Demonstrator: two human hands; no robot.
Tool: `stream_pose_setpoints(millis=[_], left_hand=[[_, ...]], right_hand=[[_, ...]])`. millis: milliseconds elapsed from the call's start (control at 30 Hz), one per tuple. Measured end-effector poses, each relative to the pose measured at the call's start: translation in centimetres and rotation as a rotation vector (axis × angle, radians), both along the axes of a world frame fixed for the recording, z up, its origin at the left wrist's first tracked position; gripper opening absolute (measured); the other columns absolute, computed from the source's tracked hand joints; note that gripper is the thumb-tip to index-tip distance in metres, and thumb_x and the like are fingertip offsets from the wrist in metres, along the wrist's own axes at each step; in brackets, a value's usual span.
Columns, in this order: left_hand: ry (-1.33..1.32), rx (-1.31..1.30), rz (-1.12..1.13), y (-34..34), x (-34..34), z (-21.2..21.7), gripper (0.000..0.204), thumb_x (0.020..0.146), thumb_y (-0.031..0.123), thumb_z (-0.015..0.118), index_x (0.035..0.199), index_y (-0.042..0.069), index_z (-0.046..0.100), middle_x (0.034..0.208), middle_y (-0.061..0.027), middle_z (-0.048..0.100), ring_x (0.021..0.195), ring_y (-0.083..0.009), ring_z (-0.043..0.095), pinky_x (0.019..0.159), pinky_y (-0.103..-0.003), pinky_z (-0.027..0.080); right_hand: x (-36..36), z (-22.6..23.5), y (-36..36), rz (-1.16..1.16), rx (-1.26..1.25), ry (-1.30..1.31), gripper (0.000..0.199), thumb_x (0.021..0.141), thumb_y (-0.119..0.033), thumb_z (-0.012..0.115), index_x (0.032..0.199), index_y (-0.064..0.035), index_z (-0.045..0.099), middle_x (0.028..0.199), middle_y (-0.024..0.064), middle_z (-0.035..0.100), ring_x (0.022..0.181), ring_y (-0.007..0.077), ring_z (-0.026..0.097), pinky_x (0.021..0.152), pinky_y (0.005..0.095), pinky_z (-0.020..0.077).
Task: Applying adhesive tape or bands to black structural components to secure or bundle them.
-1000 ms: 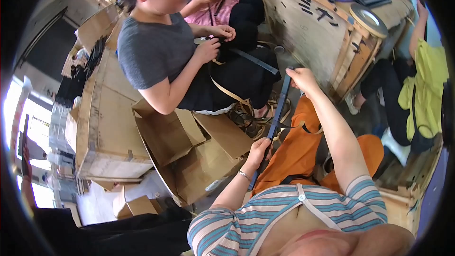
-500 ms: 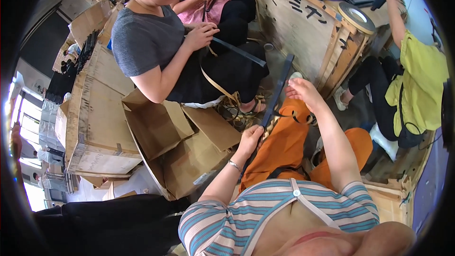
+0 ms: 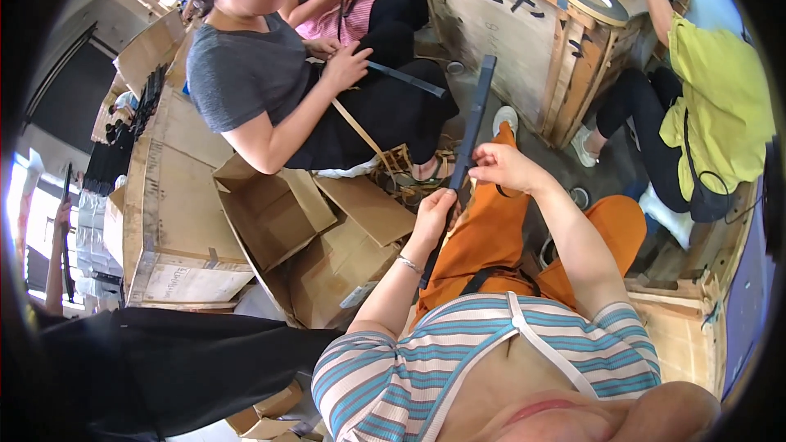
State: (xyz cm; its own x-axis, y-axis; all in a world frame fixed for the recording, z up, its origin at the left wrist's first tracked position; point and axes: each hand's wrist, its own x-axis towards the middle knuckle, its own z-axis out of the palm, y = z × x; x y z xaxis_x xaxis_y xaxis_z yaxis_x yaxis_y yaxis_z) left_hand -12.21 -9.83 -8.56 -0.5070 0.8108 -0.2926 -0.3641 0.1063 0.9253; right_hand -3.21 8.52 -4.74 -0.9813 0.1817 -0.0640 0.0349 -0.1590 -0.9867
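Note:
A long, flat dark bar (image 3: 472, 127) slants up and away over my orange trousers. My left hand (image 3: 435, 217) is closed round its lower part, with the thumb on top. My right hand (image 3: 505, 168) is at the bar's right edge, higher up, fingers bent and pressed together. Between those fingertips I cannot make out what is held. A thin dark loop of tape (image 3: 509, 191) shows just under the right hand. Some tan strip shows beside the bar below my left hand.
An open cardboard box (image 3: 323, 278) is left of my legs. Across from me, a seated person (image 3: 254, 74) handles a similar strip. A wooden crate (image 3: 499, 41) carries a tape roll (image 3: 594, 2) and dark bars. Someone in yellow (image 3: 720, 106) sits at right; black cloth (image 3: 188, 368) extends lower left.
My right hand has moved down and left, from beside the bar to its edge. My left hand has shifted up slightly with the bar. The view has shifted a little.

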Motion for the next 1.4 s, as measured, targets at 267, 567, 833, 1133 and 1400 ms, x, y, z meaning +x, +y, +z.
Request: stream_pose_setpoints(millis=[267,567,833,1133,1400], left_hand=[[0.255,0.009,0.058,0.4,0.4,0.2,0.025,0.088,0.02,0.051,0.067,0.006,0.054,0.055,0.0032,0.048,0.042,-0.0044,0.041,0.04,-0.02,0.032],[0.435,-0.046,0.015,2.7,1.7,3.3,0.027,0.089,0.022,0.052,0.07,0.002,0.054,0.052,0.0043,0.045,0.045,-0.0025,0.04,0.042,-0.02,0.032],[0.44,-0.003,0.003,2.3,2.3,4.8,0.029,0.09,0.024,0.051,0.071,0.003,0.054,0.052,0.0036,0.046,0.044,-0.003,0.041,0.041,-0.019,0.032],[0.372,0.008,-0.064,2.7,2.3,4.8,0.029,0.091,0.024,0.05,0.071,0.004,0.053,0.051,0.0039,0.044,0.042,-0.0025,0.04,0.04,-0.018,0.03],[0.422,-0.042,-0.164,4.7,3.0,5.6,0.019,0.085,0.019,0.06,0.077,0.003,0.056,0.058,0.0046,0.045,0.047,-0.002,0.041,0.044,-0.018,0.031]], right_hand=[[1.8,0.2,0.6,-0.091,0.272,-0.108,0.018,0.077,-0.018,0.068,0.077,-0.0035,0.058,0.061,-0.0029,0.054,0.055,0.0038,0.047,0.049,0.021,0.0378],[5.3,4.2,0.8,-0.31,0.6,-0.263,0.032,0.074,-0.019,0.072,0.062,-0.0041,0.046,0.054,-0.0045,0.041,0.053,0.0031,0.036,0.046,0.0224,0.0294],[6.8,5.3,0.6,-0.141,0.212,-0.063,0.038,0.088,-0.025,0.056,0.109,0.0061,0.05,0.091,0.0107,0.059,0.063,0.0134,0.06,0.054,0.0246,0.0487],[6.8,3.9,1.5,-0.231,0.197,-0.176,0.03,0.081,-0.029,0.066,0.081,0.0003,0.057,0.065,0.0036,0.058,0.054,0.0094,0.056,0.049,0.022,0.0456],[8.8,4.7,2.2,-0.305,0.146,-0.115,0.031,0.082,-0.026,0.066,0.066,-0.005,0.05,0.067,0.0028,0.058,0.062,0.0078,0.056,0.055,0.0205,0.045]])
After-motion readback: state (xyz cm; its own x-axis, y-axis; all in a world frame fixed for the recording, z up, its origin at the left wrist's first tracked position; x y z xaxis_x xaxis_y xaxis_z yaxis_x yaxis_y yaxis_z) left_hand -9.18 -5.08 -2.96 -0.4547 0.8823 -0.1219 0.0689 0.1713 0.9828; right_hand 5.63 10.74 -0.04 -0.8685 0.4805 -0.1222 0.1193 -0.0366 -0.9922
